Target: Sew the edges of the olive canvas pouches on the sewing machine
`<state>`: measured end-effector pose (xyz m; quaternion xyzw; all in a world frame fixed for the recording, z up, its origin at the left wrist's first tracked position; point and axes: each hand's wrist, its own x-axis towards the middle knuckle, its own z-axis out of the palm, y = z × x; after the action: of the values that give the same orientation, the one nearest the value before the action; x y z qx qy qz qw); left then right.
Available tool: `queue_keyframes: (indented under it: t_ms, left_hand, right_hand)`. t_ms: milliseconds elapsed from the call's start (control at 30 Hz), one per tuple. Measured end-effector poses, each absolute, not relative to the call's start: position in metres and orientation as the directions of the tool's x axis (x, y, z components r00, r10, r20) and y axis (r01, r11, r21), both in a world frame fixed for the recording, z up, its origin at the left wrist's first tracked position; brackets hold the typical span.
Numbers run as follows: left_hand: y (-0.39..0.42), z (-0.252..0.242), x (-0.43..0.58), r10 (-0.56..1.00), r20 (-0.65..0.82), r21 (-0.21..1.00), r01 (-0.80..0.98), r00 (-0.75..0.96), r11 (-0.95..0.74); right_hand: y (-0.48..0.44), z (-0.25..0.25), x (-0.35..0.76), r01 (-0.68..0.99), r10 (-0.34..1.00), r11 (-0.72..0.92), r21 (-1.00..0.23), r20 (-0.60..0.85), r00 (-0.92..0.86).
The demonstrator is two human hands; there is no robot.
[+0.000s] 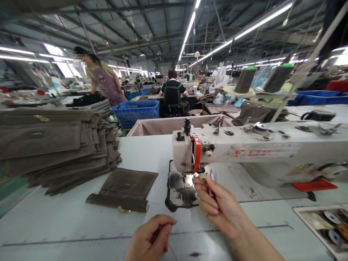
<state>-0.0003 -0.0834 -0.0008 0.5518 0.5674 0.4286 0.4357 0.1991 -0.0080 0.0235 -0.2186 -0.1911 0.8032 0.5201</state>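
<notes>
My right hand (217,204) is closed beside the needle area of a white sewing machine (178,154). Its thumb and forefinger are at a small cream round knob (202,176), and a thin pink-purple piece (210,191) shows between the fingers; its kind is unclear. Over the front of the table my left hand (153,237) has thumb and forefinger pinched together; anything between them is too small to see. A dark grey-brown fabric piece (127,183) lies left of the metal needle plate (183,190), its rolled near edge carrying a gold clasp (124,209).
Similar fabric pieces (54,148) form a tall stack at left. Thread cones (244,80) stand behind the machine, and a tray with bobbins (326,224) sits at right. Beyond are a fabric-lined bin (154,127), a blue basket (136,112) and co-workers (172,94).
</notes>
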Motion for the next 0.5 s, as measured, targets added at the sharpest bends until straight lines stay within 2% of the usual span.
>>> queue_keyframes:
  t_ms: [267,500]
  left_hand:
    - [-0.084,-0.003,0.004,1.000,0.017,0.949,0.316,-0.010,-0.013]
    - [-0.082,-0.011,0.001,0.997,0.067,0.917,0.393,0.025,-0.071]
  right_hand:
    - [-0.009,0.024,0.190,-0.782,0.890,-0.447,-0.434,-0.131,-0.436]
    - [-0.005,0.027,0.177,-0.842,0.943,-0.333,-0.425,-0.154,-0.296]
